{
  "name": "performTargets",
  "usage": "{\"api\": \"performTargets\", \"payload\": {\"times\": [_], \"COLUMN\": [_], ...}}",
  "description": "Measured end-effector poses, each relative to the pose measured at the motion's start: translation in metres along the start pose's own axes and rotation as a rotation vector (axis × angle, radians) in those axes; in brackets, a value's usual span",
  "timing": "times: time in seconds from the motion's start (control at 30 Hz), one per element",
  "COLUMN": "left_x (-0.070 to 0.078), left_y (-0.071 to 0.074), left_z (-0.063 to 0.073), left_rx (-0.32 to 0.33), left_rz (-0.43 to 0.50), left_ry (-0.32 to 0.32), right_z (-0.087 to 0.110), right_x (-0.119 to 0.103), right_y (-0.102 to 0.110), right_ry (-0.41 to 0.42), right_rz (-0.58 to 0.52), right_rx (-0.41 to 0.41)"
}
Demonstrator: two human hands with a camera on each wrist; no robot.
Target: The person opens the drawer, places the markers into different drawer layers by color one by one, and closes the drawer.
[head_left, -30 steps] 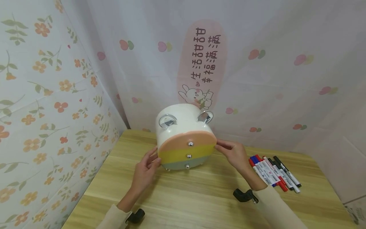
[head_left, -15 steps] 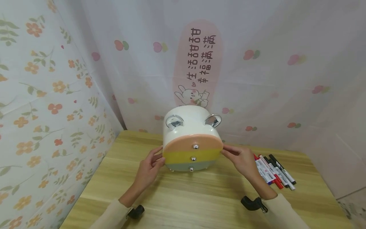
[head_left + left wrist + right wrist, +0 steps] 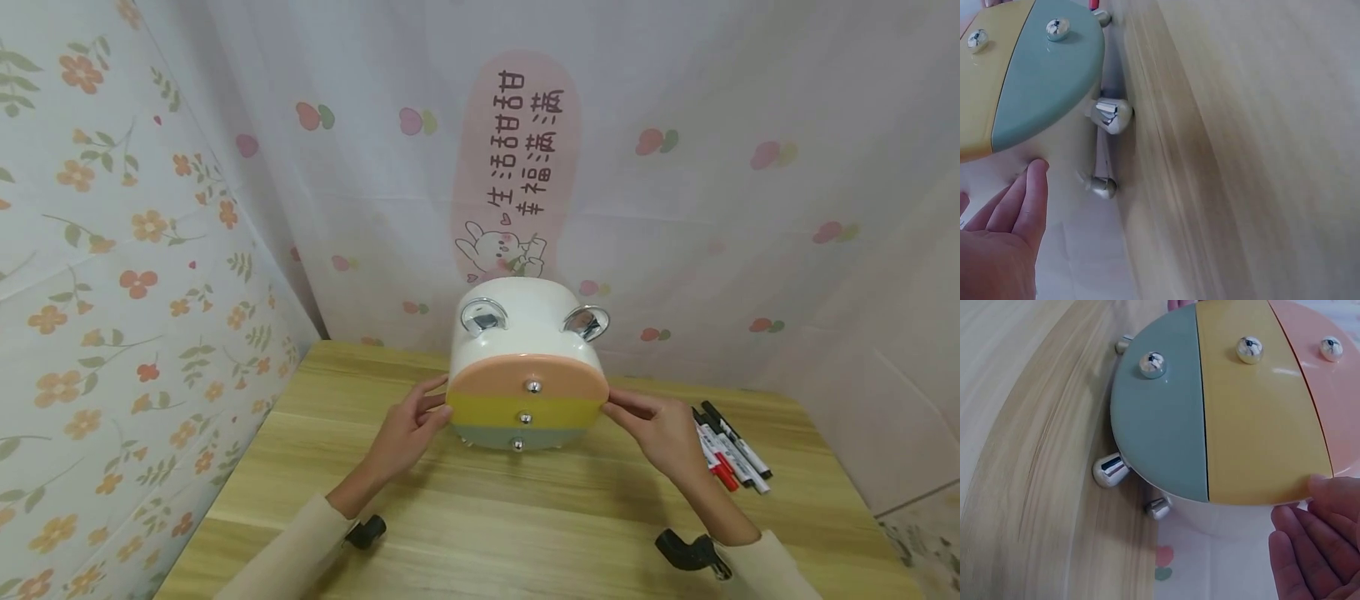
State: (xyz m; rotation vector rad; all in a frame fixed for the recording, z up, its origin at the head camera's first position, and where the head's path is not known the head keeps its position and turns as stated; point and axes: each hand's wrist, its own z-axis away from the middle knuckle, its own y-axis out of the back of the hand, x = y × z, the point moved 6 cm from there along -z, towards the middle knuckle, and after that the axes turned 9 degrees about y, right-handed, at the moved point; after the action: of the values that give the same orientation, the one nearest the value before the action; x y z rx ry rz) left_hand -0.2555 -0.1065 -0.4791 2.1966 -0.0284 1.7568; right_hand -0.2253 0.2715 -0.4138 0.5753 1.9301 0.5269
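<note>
A small white drawer box (image 3: pixel 517 321) with two silver ears stands near the back of the table on short metal feet. Its front has an orange, a yellow and a grey-green drawer, each with a round silver knob (image 3: pixel 1249 350). My left hand (image 3: pixel 408 429) holds the box's left side, fingers along the wall and thumb by the front edge. On the opposite side my right hand (image 3: pixel 660 429) holds it, thumb at the edge of the yellow drawer (image 3: pixel 1260 425) and fingers along the side wall. In the left wrist view the left fingers (image 3: pixel 1032 200) lie against the white side below the grey-green drawer.
Several markers (image 3: pixel 738 450) with black and red caps lie at the right of the wooden table (image 3: pixel 480 533), partly hidden by my right hand. A printed curtain (image 3: pixel 675 250) hangs behind the back edge, and a floral one (image 3: pixel 150 333) runs along the left.
Both hands have moved the drawer box to the right along the table, closer to the markers. My right hand now hides more of the markers. The head view has shifted slightly.
</note>
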Motion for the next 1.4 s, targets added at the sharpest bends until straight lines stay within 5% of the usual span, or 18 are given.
{"api": "performTargets", "payload": {"times": [0.4, 0.63, 1.4], "left_x": [0.001, 0.003, 0.004], "left_y": [-0.015, -0.022, -0.032], "left_z": [-0.016, -0.021, -0.038], "left_rx": [-0.109, -0.139, -0.133], "left_rz": [0.01, 0.028, -0.019], "left_ry": [-0.032, -0.032, 0.02], "right_z": [0.014, 0.017, 0.007], "right_x": [0.006, 0.009, 0.019], "right_y": [0.019, 0.024, 0.033], "right_ry": [0.043, -0.003, -0.02], "right_rz": [0.059, 0.05, 0.079], "right_rx": [0.033, 0.035, 0.061]}}
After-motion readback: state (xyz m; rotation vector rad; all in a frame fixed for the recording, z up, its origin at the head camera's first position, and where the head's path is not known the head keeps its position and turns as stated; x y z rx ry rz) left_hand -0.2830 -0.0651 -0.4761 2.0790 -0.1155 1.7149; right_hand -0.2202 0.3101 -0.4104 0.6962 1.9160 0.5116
